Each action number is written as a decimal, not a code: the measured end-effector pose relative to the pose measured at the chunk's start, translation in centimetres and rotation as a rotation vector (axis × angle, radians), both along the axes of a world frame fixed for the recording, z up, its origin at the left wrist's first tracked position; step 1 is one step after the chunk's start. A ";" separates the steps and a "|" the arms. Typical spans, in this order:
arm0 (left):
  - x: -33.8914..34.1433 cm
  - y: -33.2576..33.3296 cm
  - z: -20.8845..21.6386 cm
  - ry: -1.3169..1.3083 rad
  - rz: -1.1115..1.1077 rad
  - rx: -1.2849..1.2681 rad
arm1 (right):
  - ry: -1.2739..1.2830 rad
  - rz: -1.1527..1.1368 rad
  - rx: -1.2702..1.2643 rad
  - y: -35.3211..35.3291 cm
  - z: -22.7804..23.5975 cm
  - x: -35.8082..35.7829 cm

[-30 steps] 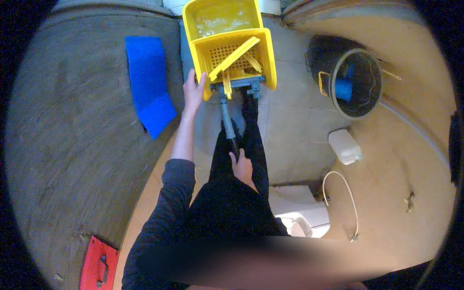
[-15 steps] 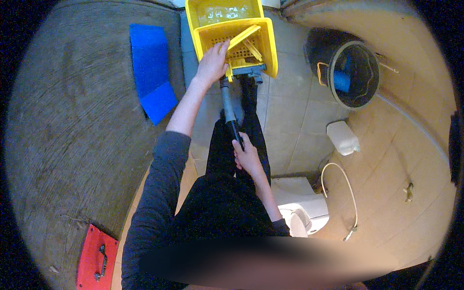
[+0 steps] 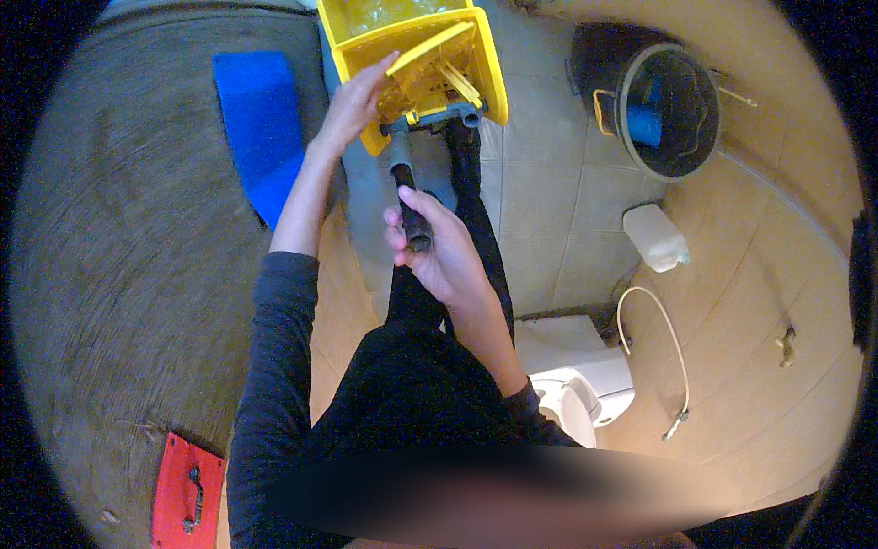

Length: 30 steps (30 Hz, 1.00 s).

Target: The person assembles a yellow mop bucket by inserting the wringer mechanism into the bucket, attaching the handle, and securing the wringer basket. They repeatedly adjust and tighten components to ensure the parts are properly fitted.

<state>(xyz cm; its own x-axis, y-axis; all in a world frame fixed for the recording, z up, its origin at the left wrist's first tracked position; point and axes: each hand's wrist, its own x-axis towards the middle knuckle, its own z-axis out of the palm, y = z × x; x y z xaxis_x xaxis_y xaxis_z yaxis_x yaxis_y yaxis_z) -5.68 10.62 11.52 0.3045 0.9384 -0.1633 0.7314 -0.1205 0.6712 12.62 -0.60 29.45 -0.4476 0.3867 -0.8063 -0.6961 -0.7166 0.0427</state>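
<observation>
At the top stands a yellow mop wringer [image 3: 498, 69] with slotted walls, set on a yellow bucket [image 3: 402, 16] with some liquid in it. My left hand [image 3: 352, 105] lies against the wringer's left side, its fingers stretched toward the end of the slanted yellow press plate [image 3: 434, 46]. A grey and black lever handle [image 3: 400, 156] comes from the wringer's grey crossbar [image 3: 439, 115] toward me. My right hand [image 3: 444, 242] is closed round the black grip near its end, which points up at me. The wringer's inside is partly hidden by the plate.
To the right stands a dark round bin [image 3: 631, 151] with an orange handle and something blue inside. A whitish plastic jug [image 3: 656, 238], a hose [image 3: 672, 334] and a white toilet [image 3: 585, 366] are nearer. Left are a blue panel [image 3: 256, 119] and a red hatch [image 3: 183, 494].
The lever's grip end has risen toward me, with my right hand on it. My left hand has shifted outward along the wringer's left side. The whole view has shifted slightly.
</observation>
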 end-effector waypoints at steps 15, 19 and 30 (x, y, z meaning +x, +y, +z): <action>-1.6 1.8 0.4 -0.319 0.007 -0.148 | -1.152 0.506 0.350 0.5 -11.5 3.6; -1.6 1.3 0.2 -0.388 -0.017 -0.149 | -1.811 0.702 0.868 3.1 -19.0 5.7; 0.4 -0.1 1.6 -0.497 0.124 -0.049 | -1.685 0.762 0.701 4.9 -23.5 6.6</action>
